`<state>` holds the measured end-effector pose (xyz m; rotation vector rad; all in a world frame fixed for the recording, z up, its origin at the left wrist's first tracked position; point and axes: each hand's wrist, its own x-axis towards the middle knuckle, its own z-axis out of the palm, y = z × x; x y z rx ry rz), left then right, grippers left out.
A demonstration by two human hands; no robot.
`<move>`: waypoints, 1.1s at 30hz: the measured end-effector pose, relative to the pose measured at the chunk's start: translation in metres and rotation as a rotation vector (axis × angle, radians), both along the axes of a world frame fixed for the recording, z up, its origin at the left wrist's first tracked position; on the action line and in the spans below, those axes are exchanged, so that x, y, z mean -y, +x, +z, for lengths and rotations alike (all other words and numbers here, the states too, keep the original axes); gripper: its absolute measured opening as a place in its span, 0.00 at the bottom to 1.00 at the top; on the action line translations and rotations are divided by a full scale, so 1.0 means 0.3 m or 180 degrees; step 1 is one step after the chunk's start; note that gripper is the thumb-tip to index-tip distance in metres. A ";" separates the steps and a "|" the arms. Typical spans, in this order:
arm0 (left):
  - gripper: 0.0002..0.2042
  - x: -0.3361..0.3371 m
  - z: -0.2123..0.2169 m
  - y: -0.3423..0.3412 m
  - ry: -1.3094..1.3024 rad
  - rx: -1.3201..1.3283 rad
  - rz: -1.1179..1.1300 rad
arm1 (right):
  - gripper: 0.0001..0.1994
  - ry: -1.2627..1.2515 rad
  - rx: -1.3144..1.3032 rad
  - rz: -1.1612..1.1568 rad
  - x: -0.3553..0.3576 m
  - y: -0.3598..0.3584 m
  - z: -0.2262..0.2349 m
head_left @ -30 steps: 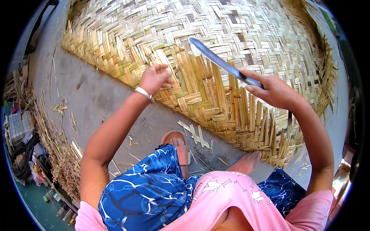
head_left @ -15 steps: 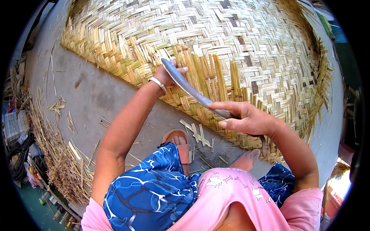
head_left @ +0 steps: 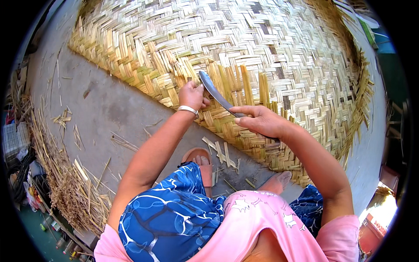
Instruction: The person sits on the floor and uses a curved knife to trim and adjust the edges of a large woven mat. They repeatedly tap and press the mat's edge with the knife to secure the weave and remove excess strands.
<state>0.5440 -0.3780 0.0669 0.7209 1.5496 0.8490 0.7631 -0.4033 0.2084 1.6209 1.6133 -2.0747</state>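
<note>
From 10 to 4 o'clock, a broad mat of woven tan strips (head_left: 244, 39) covers the grey concrete floor (head_left: 118, 102). A curved grey metal knife (head_left: 214, 93) slants over its near edge, the bare right hand (head_left: 264, 121) around its 5 o'clock end, the bare left hand (head_left: 192, 97) at 7 o'clock from its tip. Flat pale strips (head_left: 227, 155) lie between mat and salmon sandal (head_left: 206, 175), dry brown stalks (head_left: 70, 183) at 8 o'clock.
</note>
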 end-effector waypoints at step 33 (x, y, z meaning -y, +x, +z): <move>0.12 -0.072 0.074 -0.023 -0.1094 0.0723 0.0523 | 0.22 0.2053 0.1645 0.0985 -0.012 -0.173 -0.144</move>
